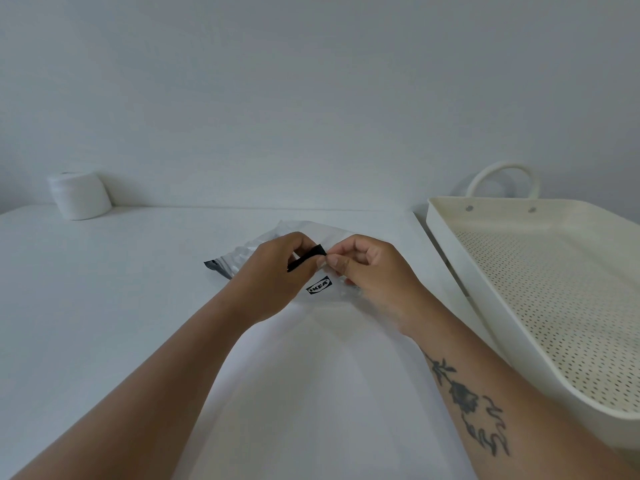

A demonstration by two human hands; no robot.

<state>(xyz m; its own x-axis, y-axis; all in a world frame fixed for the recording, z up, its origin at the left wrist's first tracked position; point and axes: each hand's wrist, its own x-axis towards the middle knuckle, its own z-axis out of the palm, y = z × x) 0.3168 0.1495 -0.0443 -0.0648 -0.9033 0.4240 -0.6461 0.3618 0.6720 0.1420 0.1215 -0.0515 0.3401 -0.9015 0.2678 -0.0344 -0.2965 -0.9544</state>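
Observation:
A clear plastic zip bag (242, 252) with a black logo label (319, 285) lies on the white table (104, 306), mid-frame. Both of my hands are over it. My left hand (277, 275) grips the black strip (308, 258) at the bag's mouth, fingers curled round it. My right hand (367, 271) pinches the strip's right end between thumb and fingertips. Much of the bag is hidden under my hands.
A cream perforated tray (554, 289) with a loop handle (502, 174) stands tilted at the right, its rim close to my right forearm. A white roll (80, 195) sits at the table's back left against the wall.

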